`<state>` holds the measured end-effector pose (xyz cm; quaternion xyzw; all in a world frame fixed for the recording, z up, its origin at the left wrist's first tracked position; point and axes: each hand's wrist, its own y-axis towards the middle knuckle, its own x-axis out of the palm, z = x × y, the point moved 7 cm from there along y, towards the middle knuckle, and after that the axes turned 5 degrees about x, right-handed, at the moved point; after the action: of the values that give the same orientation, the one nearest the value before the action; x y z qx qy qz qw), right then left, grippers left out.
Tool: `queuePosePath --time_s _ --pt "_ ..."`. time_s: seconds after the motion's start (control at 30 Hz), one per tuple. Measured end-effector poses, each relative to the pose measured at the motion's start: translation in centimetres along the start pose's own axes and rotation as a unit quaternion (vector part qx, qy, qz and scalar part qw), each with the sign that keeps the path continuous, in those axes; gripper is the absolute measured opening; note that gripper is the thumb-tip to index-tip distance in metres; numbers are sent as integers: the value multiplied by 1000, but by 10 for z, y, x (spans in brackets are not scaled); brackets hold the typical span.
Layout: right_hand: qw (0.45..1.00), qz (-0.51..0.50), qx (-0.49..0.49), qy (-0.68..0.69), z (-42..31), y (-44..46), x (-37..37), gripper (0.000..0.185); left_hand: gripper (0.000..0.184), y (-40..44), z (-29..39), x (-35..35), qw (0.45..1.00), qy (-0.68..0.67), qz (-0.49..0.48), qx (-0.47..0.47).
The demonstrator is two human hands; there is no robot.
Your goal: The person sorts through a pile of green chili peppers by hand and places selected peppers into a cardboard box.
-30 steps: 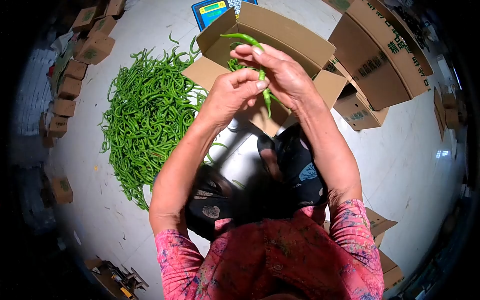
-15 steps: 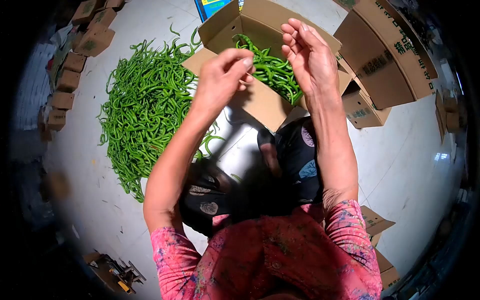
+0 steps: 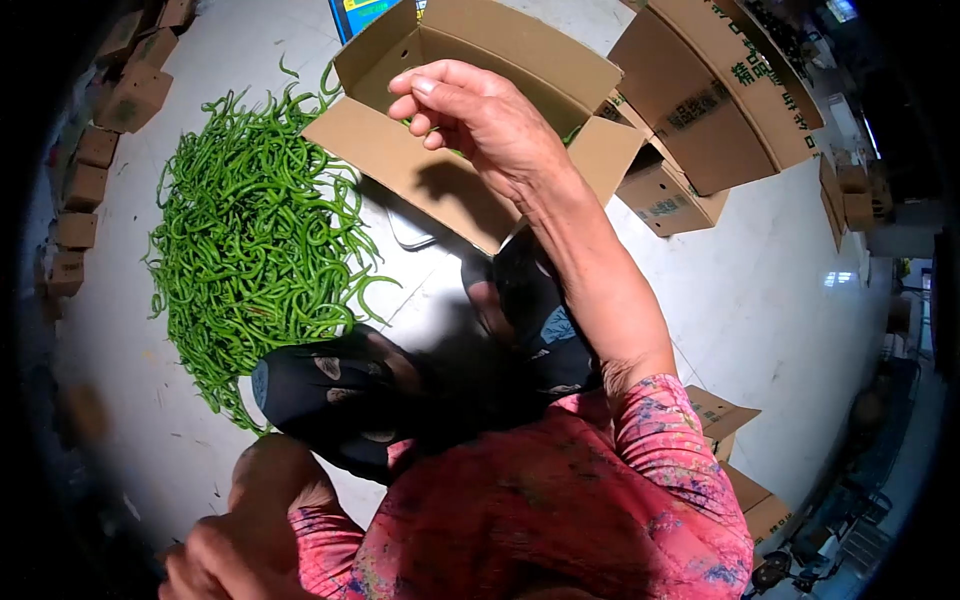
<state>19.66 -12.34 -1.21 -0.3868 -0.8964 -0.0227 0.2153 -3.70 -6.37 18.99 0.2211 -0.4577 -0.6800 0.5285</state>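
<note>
My right hand hovers above an open cardboard box, palm turned inward. Its fingers are loosely bent and apart, and I see nothing in them. Green chili peppers show only in slivers inside the box, behind my hand. At the lower left, close to my body, is my left hand, in shadow with its fingers curled. Whatever it may hold is hidden. A large pile of long green chili peppers lies on the floor left of the box.
Tall cardboard cartons stand right of the box, with a smaller carton beneath. Small boxes line the far left. A blue printed item is behind the open box. My knee is beside the pile.
My left hand has swung from above the box down to the lower left. My right hand has moved left across the box opening, covering the chili peppers. The view has shifted slightly right.
</note>
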Motion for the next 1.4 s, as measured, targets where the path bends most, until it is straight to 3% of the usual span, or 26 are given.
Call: queuePosePath --time_s 0.03,0.13,0.37,0.53,0.67,0.77,0.87,0.97,1.07,1.13,1.23,1.3,1.37,1.4 --pt "1000 1 0 -3 1 0 0 20 22 3 0 -1 999 -16 -33 35" --pt "1000 -8 3 -3 3 3 3 19 26 2 10 -3 998 -26 -58 -13" --pt "999 -30 11 -25 8 4 10 20 24 -3 31 -10 993 -49 18 110" --pt "999 -34 12 -35 8 5 16 21 23 -4 22 -13 995 -71 54 39" --pt "998 -36 18 -41 10 5 15 22 20 -11 35 -10 994 -78 34 72" --pt "999 -27 22 -40 11 6 16 21 19 -16 42 -13 993 -11 111 -34" --pt "997 -37 23 -58 13 7 17 23 15 -16 39 -16 994 -55 75 62" --pt "996 -33 34 -75 15 7 17 24 13 -20 54 -19 993 6 38 116" --pt "995 -29 23 -91 13 9 19 24 11 -24 68 -25 993 21 12 116" --pt "996 -31 35 -74 16 11 21 24 1 -42 77 -40 986 46 76 138" --pt "994 -33 33 -98 17 9 27 25 15 -88 89 -61 968 100 158 170" --pt "991 -29 39 -125 18 9 29 25 29 -119 93 -85 941 192 256 107" --pt "987 -30 49 -147 20 9 31 26 50 -162 86 -128 859 322 396 -35" --pt "986 -30 51 -154 21 7 32 26 47 -197 70 -154 821 278 488 -102"
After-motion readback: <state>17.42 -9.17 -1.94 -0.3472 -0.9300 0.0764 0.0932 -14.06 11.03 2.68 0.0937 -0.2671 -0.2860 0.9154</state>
